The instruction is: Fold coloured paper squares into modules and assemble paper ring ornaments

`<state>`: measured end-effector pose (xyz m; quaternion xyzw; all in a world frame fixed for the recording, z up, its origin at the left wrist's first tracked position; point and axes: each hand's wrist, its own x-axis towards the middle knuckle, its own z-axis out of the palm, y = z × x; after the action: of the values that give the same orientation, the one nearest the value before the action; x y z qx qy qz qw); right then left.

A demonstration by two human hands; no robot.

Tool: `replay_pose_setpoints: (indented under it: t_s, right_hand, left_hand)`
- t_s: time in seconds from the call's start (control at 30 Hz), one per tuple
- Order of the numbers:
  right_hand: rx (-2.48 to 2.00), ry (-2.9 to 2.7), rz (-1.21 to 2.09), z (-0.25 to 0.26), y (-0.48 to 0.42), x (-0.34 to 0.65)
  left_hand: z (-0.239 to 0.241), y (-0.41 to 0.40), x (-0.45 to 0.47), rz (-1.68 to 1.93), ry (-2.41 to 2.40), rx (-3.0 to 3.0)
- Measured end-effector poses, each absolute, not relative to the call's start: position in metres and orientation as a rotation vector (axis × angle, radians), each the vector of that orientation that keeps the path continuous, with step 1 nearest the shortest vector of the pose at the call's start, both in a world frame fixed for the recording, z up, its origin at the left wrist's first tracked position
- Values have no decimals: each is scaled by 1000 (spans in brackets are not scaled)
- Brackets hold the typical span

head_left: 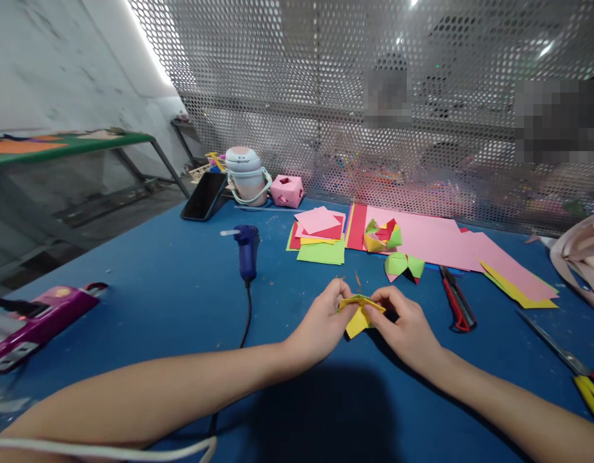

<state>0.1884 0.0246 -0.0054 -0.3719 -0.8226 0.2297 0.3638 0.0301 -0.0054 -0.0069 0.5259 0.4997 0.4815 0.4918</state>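
Observation:
A folded yellow paper piece (359, 321) is held up between both hands over the front middle of the blue table. My left hand (325, 321) pinches its left side with thumb and fingers. Its right side is gripped by my right hand (407, 328), the thumb pressing on the near face. A thin green edge shows along the paper's top. Just beyond my right hand lies a green folded paper piece (398, 265) with some red and pink. Behind that sits a joined paper piece (376, 241) in yellow, green and red.
A blue glue gun (247, 251) stands left of my hands, its cord running toward me. Stacked paper squares (320, 251) and pink sheets (426, 241) lie behind. A cutter (458, 299) and scissors (567, 360) are at right, a purple power strip (50, 321) at left. Perforated metal (297, 83) borders the back.

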Motion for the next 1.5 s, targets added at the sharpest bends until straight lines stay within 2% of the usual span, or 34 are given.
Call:
replay_pose_setpoints:
  t_s: [0.33,0.77,1.1,1.3,1.5]
  right_hand:
    - [-880,-2173,613,-7,22,189]
    - [-912,-2115,670,-7,24,189]
    - [-1048,-1914,980,3,30,194]
    - [-950,-2020,763,0,29,192]
    - [-909,-2067,744,-2,30,192]
  left_hand:
    - [1,-7,30,984,1284,1397]
    - [0,-7,29,993,1255,1406]
    - [-1,-4,30,1101,1239,1122]
    - [2,-4,30,1088,1232,1228]
    - [1,-4,27,1023,1287,1344]
